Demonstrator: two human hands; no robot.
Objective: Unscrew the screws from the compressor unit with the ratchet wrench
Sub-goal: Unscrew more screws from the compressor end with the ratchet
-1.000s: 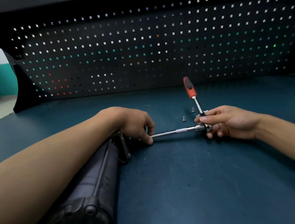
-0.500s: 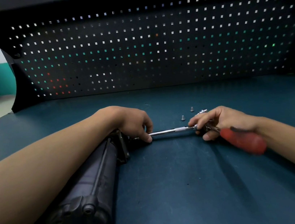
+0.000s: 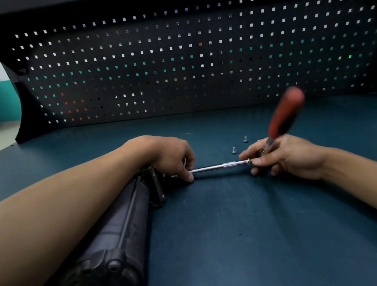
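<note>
Black compressor unit (image 3: 113, 238) — left hand (image 3: 170, 155) and right hand (image 3: 289, 157) pinch ratchet wrench (image 3: 220, 166).

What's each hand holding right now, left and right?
Left hand: pinches the extension bar beside the compressor unit.
Right hand: grips the ratchet wrench near its head.

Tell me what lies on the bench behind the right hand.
Two loose screws sit on the blue bench beyond the right hand; the blurred red wrench handle rises over it. Whatever lies right against its knuckles is covered.
</note>
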